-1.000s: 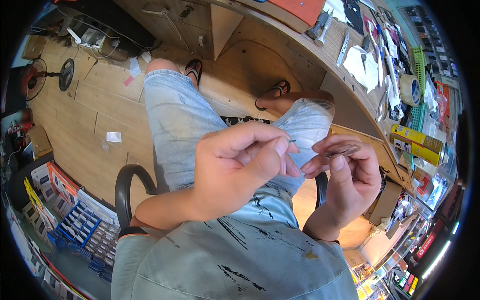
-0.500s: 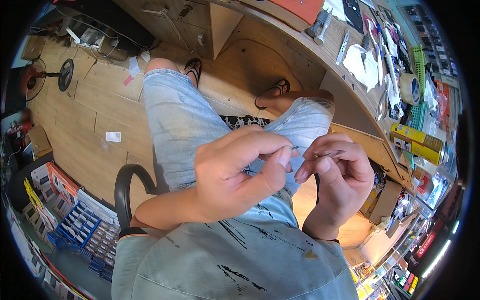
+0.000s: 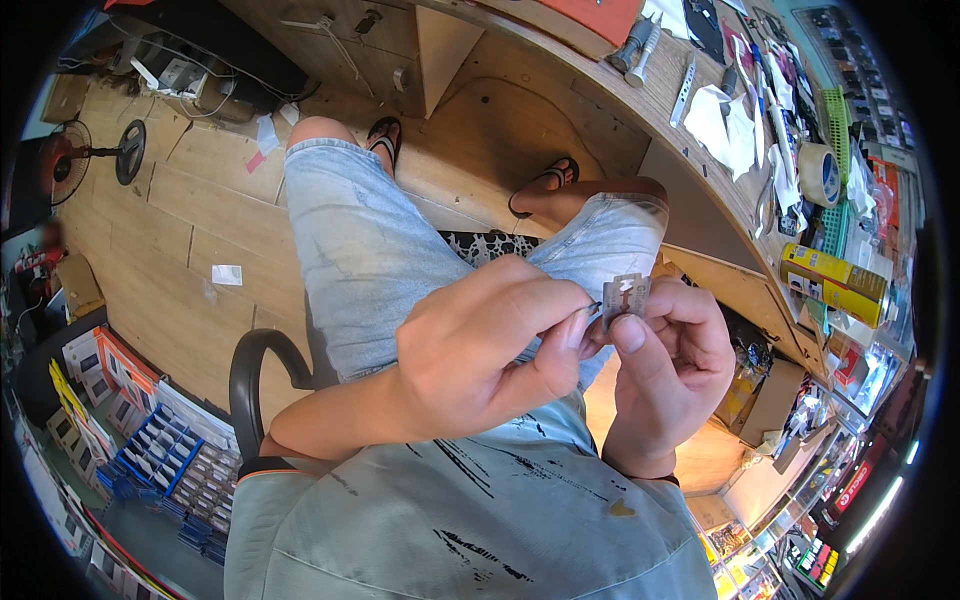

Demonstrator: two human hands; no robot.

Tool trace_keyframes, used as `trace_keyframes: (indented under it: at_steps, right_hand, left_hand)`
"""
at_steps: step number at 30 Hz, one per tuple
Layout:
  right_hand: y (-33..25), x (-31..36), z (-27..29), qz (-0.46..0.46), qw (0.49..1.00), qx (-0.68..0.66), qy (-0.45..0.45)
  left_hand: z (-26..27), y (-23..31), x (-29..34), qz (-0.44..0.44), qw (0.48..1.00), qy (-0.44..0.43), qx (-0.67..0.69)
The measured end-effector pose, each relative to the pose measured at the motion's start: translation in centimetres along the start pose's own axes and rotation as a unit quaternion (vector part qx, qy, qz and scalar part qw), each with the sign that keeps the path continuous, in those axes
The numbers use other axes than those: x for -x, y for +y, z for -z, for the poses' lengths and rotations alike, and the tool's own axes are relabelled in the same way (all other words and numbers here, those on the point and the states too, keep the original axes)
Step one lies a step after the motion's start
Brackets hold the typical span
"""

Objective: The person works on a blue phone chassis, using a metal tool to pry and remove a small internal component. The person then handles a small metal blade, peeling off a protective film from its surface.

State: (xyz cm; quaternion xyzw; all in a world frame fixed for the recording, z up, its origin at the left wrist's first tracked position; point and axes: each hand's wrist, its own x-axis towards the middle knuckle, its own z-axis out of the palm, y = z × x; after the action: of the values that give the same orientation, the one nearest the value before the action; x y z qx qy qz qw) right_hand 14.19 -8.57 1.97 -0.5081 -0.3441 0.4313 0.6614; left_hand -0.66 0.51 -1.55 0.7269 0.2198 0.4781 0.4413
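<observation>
Between the thumb and fingers of my right hand (image 3: 672, 365) is a flat double-edged razor blade (image 3: 622, 300), grey with a slotted middle, its broad side facing up at me. My left hand (image 3: 490, 345) is closed in a pinch on a thin dark piece (image 3: 596, 307); only its tip shows past the fingertips, too small to name. That tip points at the blade's left edge and is very near it; whether they touch I cannot tell. Both hands are held over my lap, above the jeans (image 3: 360, 250).
At the upper right runs a wooden workbench (image 3: 610, 95) with screwdrivers (image 3: 643, 55), white tissue (image 3: 722, 125), a tape roll (image 3: 819, 176) and a yellow spray can (image 3: 832, 285). A chair armrest (image 3: 258, 375) is at my left, with a blue compartment tray (image 3: 160, 445) beyond it.
My right hand has turned the razor blade from edge-on to broad side up and shifted slightly left. The left hand has moved a little right, so the thin piece is now close to the blade.
</observation>
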Motion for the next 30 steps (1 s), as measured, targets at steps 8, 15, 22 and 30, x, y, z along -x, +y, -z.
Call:
trace_keyframes:
  at_steps: [8,15,22,30]
  right_hand:
    - [0.4,0.4,0.3,0.002,1.0,0.017,0.016]
    - [0.4,0.1,0.0,0.017,0.999,0.046,0.021]
    - [0.4,0.1,-0.2,0.017,0.998,0.045,0.027]
    - [0.4,0.1,0.0,0.027,0.998,0.06,0.025]
  left_hand:
    - [0.0,0.1,0.0,-0.011,1.0,-0.002,-0.014]
    - [-0.1,0.0,0.0,-0.015,1.0,-0.002,-0.016]
    - [-0.2,0.0,-0.1,-0.025,0.999,0.001,-0.026]
    - [-0.3,0.1,-0.1,-0.022,0.999,-0.001,-0.027]
